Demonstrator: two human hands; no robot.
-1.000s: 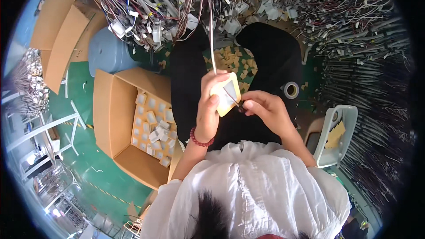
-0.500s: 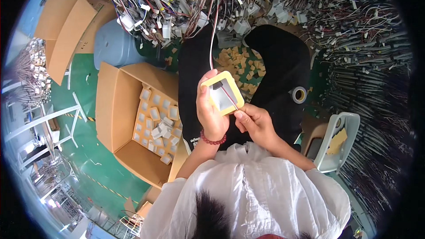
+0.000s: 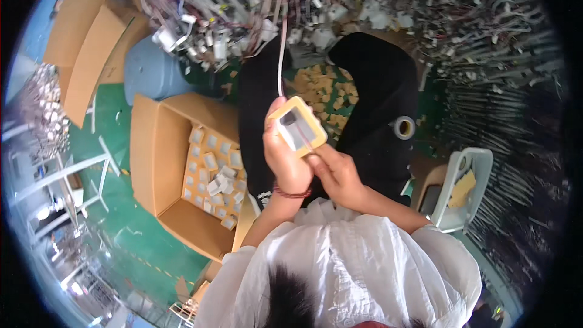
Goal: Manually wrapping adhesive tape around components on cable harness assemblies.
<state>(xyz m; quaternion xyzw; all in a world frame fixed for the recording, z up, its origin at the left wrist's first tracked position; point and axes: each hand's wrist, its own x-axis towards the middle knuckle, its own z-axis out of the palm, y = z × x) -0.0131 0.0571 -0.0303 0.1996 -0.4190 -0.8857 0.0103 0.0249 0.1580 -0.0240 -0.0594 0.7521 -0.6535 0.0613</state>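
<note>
Left hand (image 3: pixel 285 161) clamped around a yellow-framed square part (image 3: pixel 297 126), right hand's (image 3: pixel 337 173) fingers closed on its lower edge, an open cardboard box (image 3: pixel 161 164) of small parts to its left.

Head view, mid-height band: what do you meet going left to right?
Open cardboard box of small white parts → left hand holding a yellow-framed square piece → right hand → tape roll → white bin.

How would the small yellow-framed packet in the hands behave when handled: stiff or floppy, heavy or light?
The yellow-framed packet probably weighs little: the left hand props it up by one edge. It looks flat and fairly stiff, keeping its shape with no sag. The thin white wire above it is likely floppy and could snag.
</note>
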